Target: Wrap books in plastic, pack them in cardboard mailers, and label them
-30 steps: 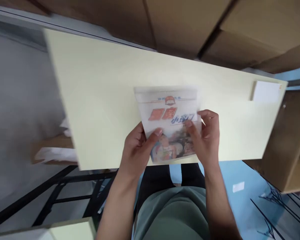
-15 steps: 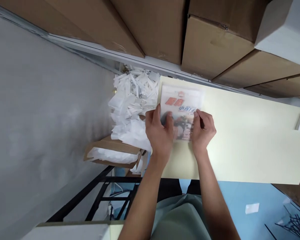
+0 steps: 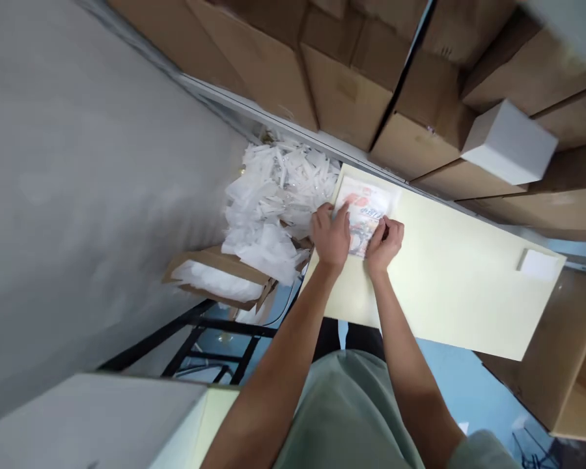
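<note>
A flat, clear-looking plastic bag with red and blue printed characters and a picture [image 3: 360, 203] lies on the pale yellow tabletop [image 3: 449, 280]. My left hand [image 3: 331, 238] is at its left side, fingers bent over that edge and one finger on the printed face. At the lower right edge, my right hand [image 3: 387, 242] pinches the bag between thumb and fingers. Both hands partly cover the print, and blur hides fine detail.
Left of the table is a heap of white plastic packets [image 3: 273, 202], above an open carton [image 3: 215, 257]. Cardboard boxes [image 3: 346, 85] and a white box [image 3: 510, 143] line the shelf behind. A small white block [image 3: 538, 264] sits at the table's right end.
My view has tilted and drawn back, so the table appears slanted. My left hand has slid a little up the bag's left side; the right keeps its pinch on the right edge.
</note>
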`<state>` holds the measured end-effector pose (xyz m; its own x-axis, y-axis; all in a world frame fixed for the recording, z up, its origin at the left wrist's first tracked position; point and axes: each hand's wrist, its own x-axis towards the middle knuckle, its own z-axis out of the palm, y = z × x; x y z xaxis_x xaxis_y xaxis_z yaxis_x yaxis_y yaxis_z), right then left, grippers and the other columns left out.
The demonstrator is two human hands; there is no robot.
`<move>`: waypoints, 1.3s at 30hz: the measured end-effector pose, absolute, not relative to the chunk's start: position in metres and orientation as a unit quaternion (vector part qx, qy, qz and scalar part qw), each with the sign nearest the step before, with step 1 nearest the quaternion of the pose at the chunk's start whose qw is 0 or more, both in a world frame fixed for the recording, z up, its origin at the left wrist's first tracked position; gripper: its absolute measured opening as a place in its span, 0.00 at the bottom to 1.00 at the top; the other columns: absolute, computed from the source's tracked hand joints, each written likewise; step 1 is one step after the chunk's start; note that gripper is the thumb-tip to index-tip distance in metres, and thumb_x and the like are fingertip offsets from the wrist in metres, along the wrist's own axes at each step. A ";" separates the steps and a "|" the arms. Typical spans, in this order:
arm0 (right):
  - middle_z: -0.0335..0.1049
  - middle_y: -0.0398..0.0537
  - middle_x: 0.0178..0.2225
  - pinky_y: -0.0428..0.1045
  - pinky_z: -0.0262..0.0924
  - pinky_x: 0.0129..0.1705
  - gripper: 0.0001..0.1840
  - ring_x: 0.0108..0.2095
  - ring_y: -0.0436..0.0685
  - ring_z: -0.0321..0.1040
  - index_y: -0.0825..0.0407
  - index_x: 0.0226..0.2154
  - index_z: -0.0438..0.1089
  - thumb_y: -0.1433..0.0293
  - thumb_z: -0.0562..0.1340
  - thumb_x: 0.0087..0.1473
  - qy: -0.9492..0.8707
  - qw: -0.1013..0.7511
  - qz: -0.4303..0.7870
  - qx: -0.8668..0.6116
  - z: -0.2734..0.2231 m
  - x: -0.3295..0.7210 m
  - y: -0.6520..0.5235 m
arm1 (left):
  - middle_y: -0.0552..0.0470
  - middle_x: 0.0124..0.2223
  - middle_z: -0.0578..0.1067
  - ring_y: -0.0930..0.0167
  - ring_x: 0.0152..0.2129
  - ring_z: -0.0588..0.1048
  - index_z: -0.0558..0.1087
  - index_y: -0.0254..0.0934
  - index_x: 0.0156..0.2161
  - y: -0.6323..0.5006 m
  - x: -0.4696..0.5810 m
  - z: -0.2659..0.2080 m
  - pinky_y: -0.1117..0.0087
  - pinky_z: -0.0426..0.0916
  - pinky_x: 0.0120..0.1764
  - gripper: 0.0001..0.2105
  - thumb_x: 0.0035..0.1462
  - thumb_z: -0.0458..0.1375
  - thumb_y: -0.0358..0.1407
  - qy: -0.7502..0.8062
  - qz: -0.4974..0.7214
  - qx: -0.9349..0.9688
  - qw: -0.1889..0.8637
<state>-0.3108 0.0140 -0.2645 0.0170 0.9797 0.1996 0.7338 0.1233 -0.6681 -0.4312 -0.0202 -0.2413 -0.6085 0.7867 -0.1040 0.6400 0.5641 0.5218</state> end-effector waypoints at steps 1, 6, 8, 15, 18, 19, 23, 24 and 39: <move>0.76 0.59 0.45 0.61 0.72 0.56 0.20 0.48 0.62 0.73 0.53 0.48 0.78 0.62 0.53 0.77 -0.674 0.310 0.201 -0.639 -0.260 -0.309 0.019 | 0.34 0.63 0.73 0.53 0.58 0.73 0.79 0.44 0.66 -0.016 -0.431 -0.228 0.52 0.68 0.62 0.19 0.77 0.53 0.37 0.867 0.193 0.420 0.186; 0.82 0.60 0.45 0.55 0.70 0.55 0.16 0.45 0.61 0.76 0.56 0.47 0.84 0.68 0.61 0.66 -0.675 0.131 0.285 -0.668 -0.185 -0.287 0.050 | 0.34 0.73 0.68 0.51 0.66 0.69 0.75 0.41 0.70 -0.050 -0.412 -0.136 0.50 0.67 0.66 0.22 0.75 0.57 0.35 0.866 0.132 0.415 0.244; 0.83 0.64 0.44 0.56 0.70 0.52 0.17 0.42 0.63 0.76 0.59 0.46 0.85 0.69 0.62 0.63 -0.699 0.126 0.296 -0.638 -0.144 -0.273 0.056 | 0.34 0.72 0.69 0.52 0.66 0.69 0.73 0.39 0.71 -0.100 -0.395 -0.104 0.51 0.65 0.67 0.23 0.75 0.56 0.34 0.869 0.199 0.394 0.225; 0.84 0.68 0.43 0.58 0.70 0.49 0.29 0.34 0.61 0.73 0.63 0.47 0.86 0.55 0.62 0.63 -0.818 0.188 0.357 -0.410 -0.090 -0.246 -0.019 | 0.42 0.53 0.81 0.58 0.55 0.76 0.78 0.40 0.47 -0.332 -0.308 -0.061 0.57 0.68 0.62 0.06 0.72 0.59 0.35 0.874 0.455 0.166 0.042; 0.84 0.68 0.43 0.59 0.71 0.46 0.35 0.34 0.62 0.74 0.61 0.43 0.86 0.45 0.61 0.61 -0.832 0.159 0.428 -0.315 -0.093 -0.249 -0.093 | 0.43 0.50 0.81 0.58 0.53 0.78 0.75 0.42 0.40 -0.419 -0.273 -0.049 0.57 0.68 0.60 0.05 0.69 0.61 0.38 0.879 0.474 0.034 -0.027; 0.84 0.68 0.42 0.59 0.72 0.46 0.37 0.35 0.63 0.75 0.60 0.42 0.85 0.43 0.61 0.61 -0.834 0.142 0.451 -0.284 -0.091 -0.250 -0.120 | 0.43 0.50 0.82 0.58 0.53 0.78 0.75 0.42 0.38 -0.445 -0.263 -0.044 0.57 0.68 0.60 0.06 0.69 0.62 0.38 0.878 0.476 -0.002 -0.047; 0.84 0.63 0.40 0.57 0.73 0.46 0.35 0.39 0.64 0.78 0.57 0.40 0.84 0.41 0.62 0.61 -0.837 0.058 0.525 -0.144 -0.070 -0.255 -0.226 | 0.42 0.49 0.82 0.58 0.52 0.79 0.74 0.42 0.36 -0.530 -0.222 -0.027 0.58 0.68 0.60 0.09 0.69 0.61 0.41 0.859 0.480 -0.129 -0.122; 0.84 0.61 0.40 0.57 0.73 0.46 0.33 0.39 0.64 0.78 0.56 0.40 0.84 0.43 0.62 0.62 -0.837 0.036 0.536 -0.103 -0.062 -0.255 -0.251 | 0.42 0.49 0.82 0.57 0.51 0.79 0.73 0.43 0.36 -0.548 -0.213 -0.024 0.58 0.68 0.60 0.09 0.68 0.61 0.42 0.852 0.479 -0.159 -0.140; 0.84 0.46 0.39 0.49 0.72 0.53 0.06 0.44 0.57 0.80 0.48 0.38 0.79 0.65 0.66 0.63 -0.751 -0.369 0.541 0.078 -0.071 -0.278 -0.706 | 0.45 0.46 0.85 0.57 0.52 0.80 0.78 0.41 0.34 -0.776 -0.162 -0.045 0.58 0.71 0.62 0.12 0.59 0.68 0.47 0.574 0.659 -0.447 -0.190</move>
<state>-0.2777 -0.7055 -0.0710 -0.7152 -0.5170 -0.4703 0.2824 0.4018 -0.8711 -0.1618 -0.7762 -0.0450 -0.5280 -0.7637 -0.3716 -0.2624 -0.2694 0.9266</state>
